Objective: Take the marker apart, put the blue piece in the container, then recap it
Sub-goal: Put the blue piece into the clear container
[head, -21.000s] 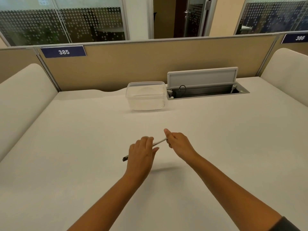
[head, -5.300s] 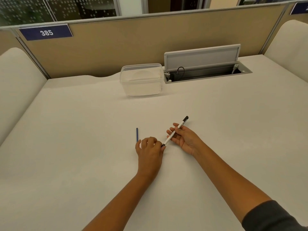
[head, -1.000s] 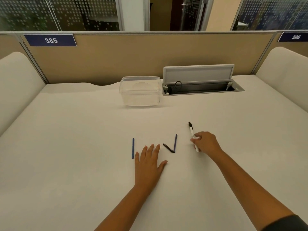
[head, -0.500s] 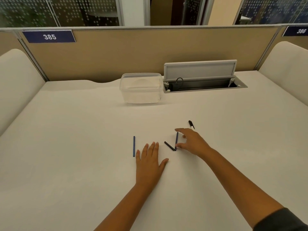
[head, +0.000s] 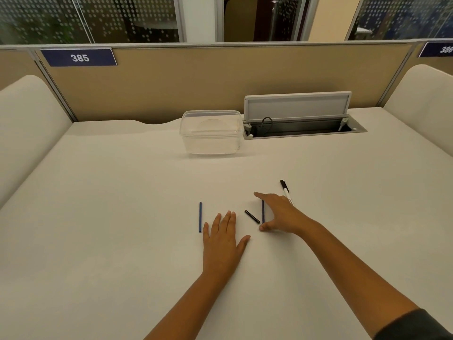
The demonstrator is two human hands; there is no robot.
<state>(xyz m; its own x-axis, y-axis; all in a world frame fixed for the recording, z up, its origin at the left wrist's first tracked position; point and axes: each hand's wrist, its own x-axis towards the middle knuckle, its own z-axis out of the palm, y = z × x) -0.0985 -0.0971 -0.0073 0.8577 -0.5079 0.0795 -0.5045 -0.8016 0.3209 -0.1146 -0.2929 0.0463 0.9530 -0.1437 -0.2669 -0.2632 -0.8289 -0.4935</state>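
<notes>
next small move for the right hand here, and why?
Probably pinch the blue piece: the right hand already spans it, index fingertip past its far end, thumb at its near end, fingers still straight. The clear container holds no blue piece yet, and the left hand lies flat.

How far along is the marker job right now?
Done: the marker is apart, with two blue pieces and a black piece on the desk. In hand: the right hand reaches over one blue piece. Left: the clear container looks empty; recapping remains.
</notes>
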